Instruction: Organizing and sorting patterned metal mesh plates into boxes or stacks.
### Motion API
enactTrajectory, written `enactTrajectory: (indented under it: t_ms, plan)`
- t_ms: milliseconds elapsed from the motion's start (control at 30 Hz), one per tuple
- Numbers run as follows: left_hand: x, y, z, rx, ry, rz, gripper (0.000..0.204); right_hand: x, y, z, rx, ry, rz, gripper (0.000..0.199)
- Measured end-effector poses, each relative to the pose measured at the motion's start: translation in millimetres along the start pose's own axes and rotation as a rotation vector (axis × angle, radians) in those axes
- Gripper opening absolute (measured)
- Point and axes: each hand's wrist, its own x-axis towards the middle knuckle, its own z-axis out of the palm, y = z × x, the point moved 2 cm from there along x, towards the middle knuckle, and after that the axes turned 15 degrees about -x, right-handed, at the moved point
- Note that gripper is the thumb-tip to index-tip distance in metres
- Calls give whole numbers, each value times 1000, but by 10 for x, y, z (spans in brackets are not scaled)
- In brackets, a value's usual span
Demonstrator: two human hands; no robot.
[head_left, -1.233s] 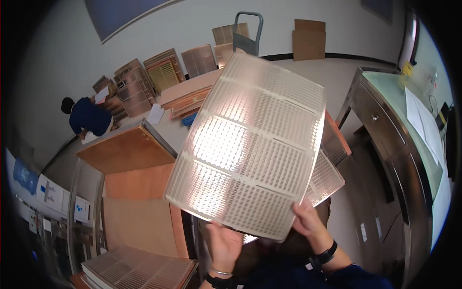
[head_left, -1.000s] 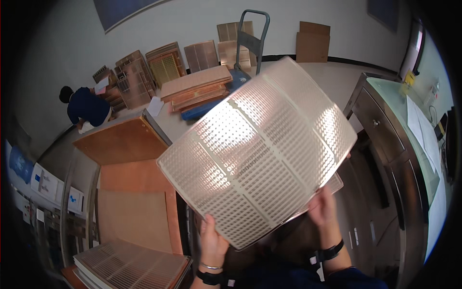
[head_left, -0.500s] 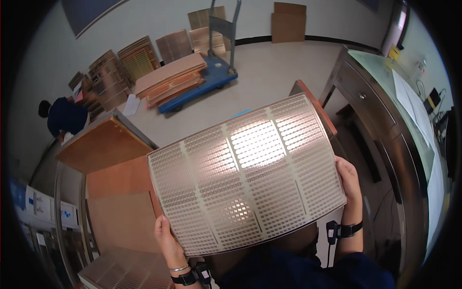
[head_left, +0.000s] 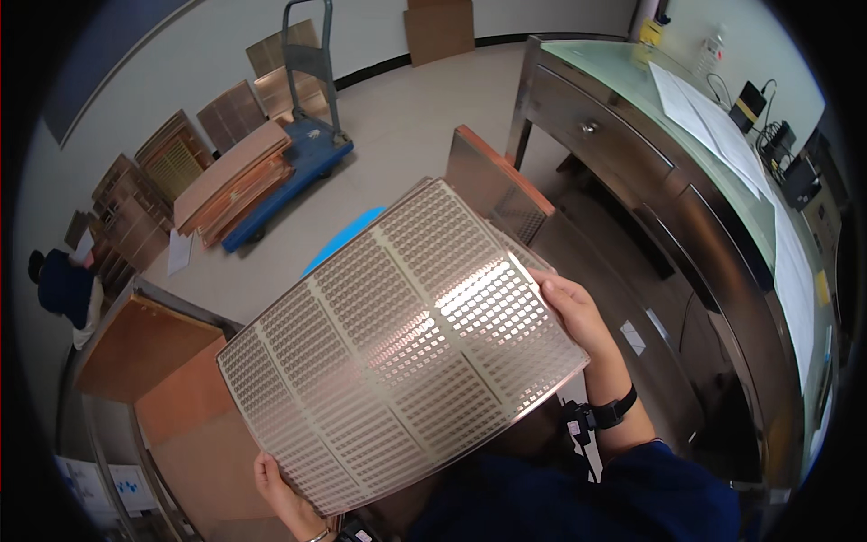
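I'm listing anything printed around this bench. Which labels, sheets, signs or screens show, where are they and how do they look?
White paper sheets: long, flat on the glass-topped steel counter at right.
Yellow label: small, at the counter's far end.
White cards with blue marks: lower left edge, below the copper-coloured boards.
White sheet: on the floor beside the blue cart.
Screens: none visible.

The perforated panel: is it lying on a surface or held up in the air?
Held up. The left hand grips the panel at its lower edge, the right hand its right edge; floor shows beyond it.
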Motion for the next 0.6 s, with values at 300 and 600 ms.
enactTrajectory:
  t_ms: [300, 600]
  plan:
    - [-259, 235, 274, 132, 52, -77, 37, -6, 57, 32, 56, 15, 57, 39]
    - [-36, 420, 25, -152, -36, 417, 20, 151, -108, -312, 85, 59, -202, 17]
